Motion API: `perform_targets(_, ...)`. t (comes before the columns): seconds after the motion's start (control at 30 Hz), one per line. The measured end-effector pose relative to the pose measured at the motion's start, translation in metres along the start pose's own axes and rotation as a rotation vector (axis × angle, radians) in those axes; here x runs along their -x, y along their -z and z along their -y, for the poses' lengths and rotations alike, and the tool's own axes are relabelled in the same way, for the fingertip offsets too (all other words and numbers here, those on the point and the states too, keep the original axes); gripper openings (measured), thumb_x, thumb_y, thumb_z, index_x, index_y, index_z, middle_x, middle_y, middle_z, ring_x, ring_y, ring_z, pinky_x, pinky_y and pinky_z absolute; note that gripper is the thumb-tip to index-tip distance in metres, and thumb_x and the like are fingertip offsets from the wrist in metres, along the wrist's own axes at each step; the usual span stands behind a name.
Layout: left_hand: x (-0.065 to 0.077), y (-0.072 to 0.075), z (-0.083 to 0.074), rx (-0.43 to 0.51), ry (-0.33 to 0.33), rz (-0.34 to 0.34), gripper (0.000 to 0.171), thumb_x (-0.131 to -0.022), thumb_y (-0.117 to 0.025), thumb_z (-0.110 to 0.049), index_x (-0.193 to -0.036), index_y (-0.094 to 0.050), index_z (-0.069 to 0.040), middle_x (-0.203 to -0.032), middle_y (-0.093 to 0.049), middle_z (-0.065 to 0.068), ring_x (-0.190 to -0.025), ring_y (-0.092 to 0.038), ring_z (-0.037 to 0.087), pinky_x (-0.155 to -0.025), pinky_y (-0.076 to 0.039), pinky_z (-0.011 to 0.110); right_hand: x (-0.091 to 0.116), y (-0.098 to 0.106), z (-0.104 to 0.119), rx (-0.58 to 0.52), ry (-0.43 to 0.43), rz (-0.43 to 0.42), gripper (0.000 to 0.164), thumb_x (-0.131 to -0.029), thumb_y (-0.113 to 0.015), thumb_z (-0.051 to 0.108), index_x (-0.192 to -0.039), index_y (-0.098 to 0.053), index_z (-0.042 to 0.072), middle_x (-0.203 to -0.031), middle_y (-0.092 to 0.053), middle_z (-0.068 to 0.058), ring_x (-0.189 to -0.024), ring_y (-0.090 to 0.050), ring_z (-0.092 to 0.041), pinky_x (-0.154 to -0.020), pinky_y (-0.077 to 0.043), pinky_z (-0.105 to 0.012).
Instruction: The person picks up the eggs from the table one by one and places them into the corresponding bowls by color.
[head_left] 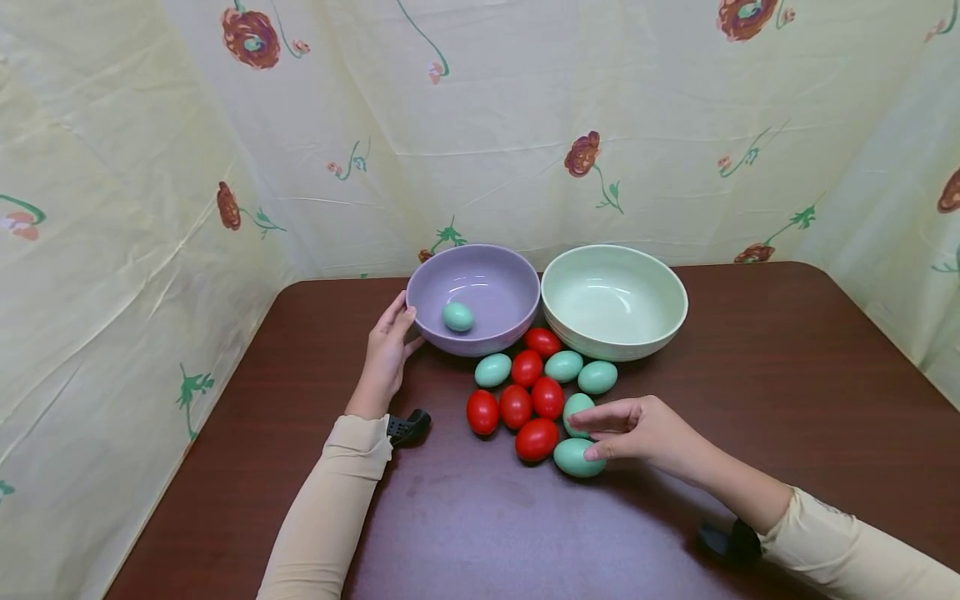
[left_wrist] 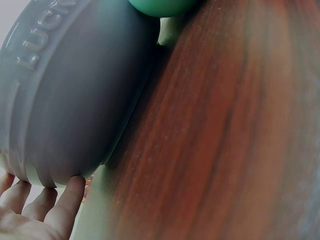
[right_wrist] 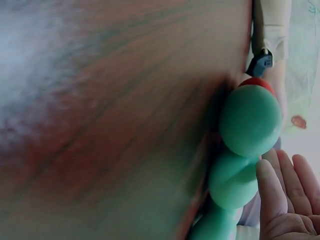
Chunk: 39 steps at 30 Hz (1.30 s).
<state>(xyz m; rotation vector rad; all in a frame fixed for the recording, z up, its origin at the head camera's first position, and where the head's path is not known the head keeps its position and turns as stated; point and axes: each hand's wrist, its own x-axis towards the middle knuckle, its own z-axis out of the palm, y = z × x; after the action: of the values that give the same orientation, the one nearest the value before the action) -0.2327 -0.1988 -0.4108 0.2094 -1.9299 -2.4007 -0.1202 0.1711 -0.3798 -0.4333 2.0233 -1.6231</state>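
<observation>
A purple bowl (head_left: 474,337) stands at the back of the table with one green egg (head_left: 457,317) inside. My left hand (head_left: 388,346) rests against its left side; the left wrist view shows the fingertips (left_wrist: 75,187) touching the outer wall. Over the front right of a cluster of eggs is my right hand (head_left: 637,433), fingers extended and nothing gripped. Nearest to it are two green eggs, one in front (head_left: 577,458) and one behind (head_left: 577,414). In the right wrist view the fingers (right_wrist: 270,185) are beside the green eggs (right_wrist: 250,120); contact is hard to tell.
A pale green bowl (head_left: 615,304) stands right of the purple one, close against it. Several red eggs (head_left: 537,440) and more green eggs (head_left: 492,370) lie in front of both bowls on the dark wooden table (head_left: 465,533). A floral curtain (head_left: 495,125) hangs behind.
</observation>
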Motion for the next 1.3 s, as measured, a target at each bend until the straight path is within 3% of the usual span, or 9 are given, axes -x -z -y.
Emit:
perform_targets(0.33,-0.0001,0.0008,0.0010,-0.006,-0.003,0.001,0.056,-0.103,-0.053,-0.028,-0.156,-0.035,-0.020,-0.164,-0.031,0.000,-0.147,-0.037,0.017,-0.114,-0.041,0.049,0.0017,-0.0006,-0.0021,0.025,0.008,0.003,0.048,-0.083,-0.080,0.012,-0.123,-0.065,-0.010,-0.121,-0.069,-0.023,-0.100,-0.070,-0.004,-0.081,-0.059,-0.023)
perform_targets(0.57,0.0004,-0.0005,-0.0007,0.002,0.003,0.000,0.056,-0.103,-0.053,-0.027,-0.155,-0.035,-0.020,-0.164,-0.031,0.000,-0.147,-0.036,0.016,-0.114,-0.041,0.050,0.0024,-0.0014,-0.0026,0.085,0.002,0.010,0.047,-0.081,-0.082,0.014,-0.121,-0.067,-0.007,-0.120,-0.069,-0.023,-0.114,-0.068,-0.031,-0.089,-0.056,-0.020)
perform_targets(0.67,0.0000,0.0000,-0.0005,0.001,0.005,0.004,0.056,-0.103,-0.053,-0.028,-0.156,-0.035,-0.020,-0.164,-0.030,-0.001,-0.148,-0.035,0.016,-0.114,-0.040,0.049,0.0020,-0.0022,-0.0029,0.101,0.009,0.013,0.049,-0.079,-0.084,0.015,-0.120,-0.068,-0.007,-0.120,-0.069,-0.024,-0.115,-0.066,-0.035,-0.090,-0.056,-0.021)
perform_targets(1.1,-0.0014,0.0010,0.0002,0.002,0.006,0.010,0.057,-0.103,-0.054,-0.029,-0.156,-0.034,-0.020,-0.164,-0.030,-0.001,-0.148,-0.035,0.015,-0.115,-0.039,0.049,0.0016,-0.0069,-0.0056,0.205,0.014,0.037,0.050,-0.073,-0.088,0.016,-0.117,-0.072,-0.001,-0.113,-0.074,-0.016,-0.111,-0.069,-0.024,-0.085,-0.056,-0.017)
perform_targets(1.3,-0.0003,0.0008,0.0004,0.000,0.004,0.009,0.057,-0.103,-0.054,-0.028,-0.156,-0.034,-0.020,-0.164,-0.030,-0.001,-0.147,-0.036,0.015,-0.115,-0.040,0.048,0.0014,-0.0096,-0.0059,0.284,0.020,0.034,0.044,-0.074,-0.088,0.019,-0.114,-0.075,0.006,-0.106,-0.077,-0.008,-0.104,-0.069,-0.006,-0.083,-0.054,-0.014)
